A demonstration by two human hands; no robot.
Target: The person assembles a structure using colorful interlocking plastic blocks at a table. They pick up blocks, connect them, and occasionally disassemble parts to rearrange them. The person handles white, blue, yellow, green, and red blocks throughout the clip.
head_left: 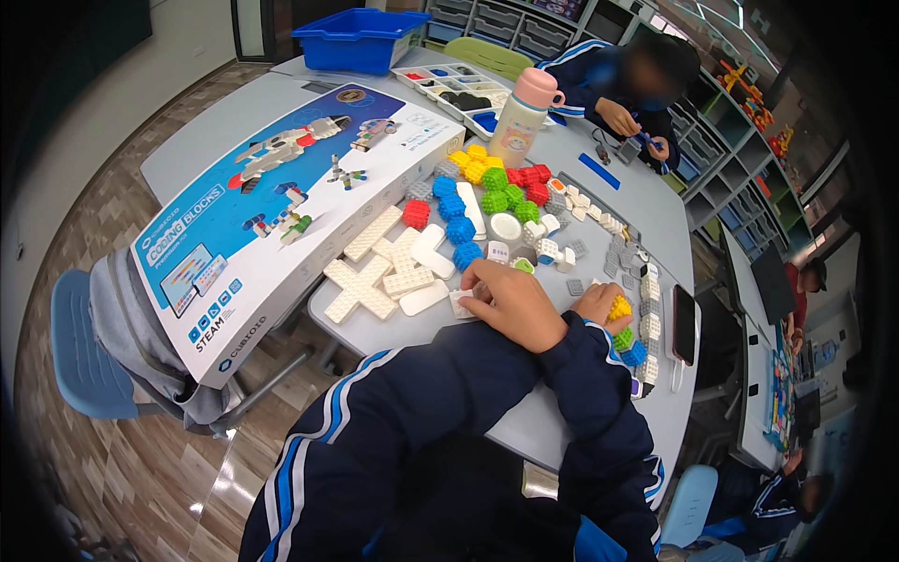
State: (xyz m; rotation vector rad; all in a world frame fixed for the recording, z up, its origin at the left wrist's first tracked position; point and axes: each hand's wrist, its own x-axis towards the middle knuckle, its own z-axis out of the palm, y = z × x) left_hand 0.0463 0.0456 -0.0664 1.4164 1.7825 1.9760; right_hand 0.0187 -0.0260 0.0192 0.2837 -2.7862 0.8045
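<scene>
My forearms cross, the left one passing under the right wrist. My right hand (517, 302) points left, thumb and fingers closed on a small white block (460, 303) at the table's near edge. Further right, my left hand (594, 303) has its fingers against a yellow knobbly cube (620, 307) and seems to grip it; part of that hand is hidden behind the right arm. Just beyond the right hand lie blue knobbly cubes (460, 230) in a chain and a white cube with printing (497, 251). A green cube (623, 338) and a blue cube (634, 353) sit near the left hand.
White studded plates (361, 290), red cubes (535, 174) and grey pieces (620, 255) cover the table. A large box (281, 206) overhangs the left edge. A pink-lidded bottle (521, 117), blue bin (359, 42) and phone (684, 324) stand around. Opposite, a person's hands (637, 126) hold blue parts.
</scene>
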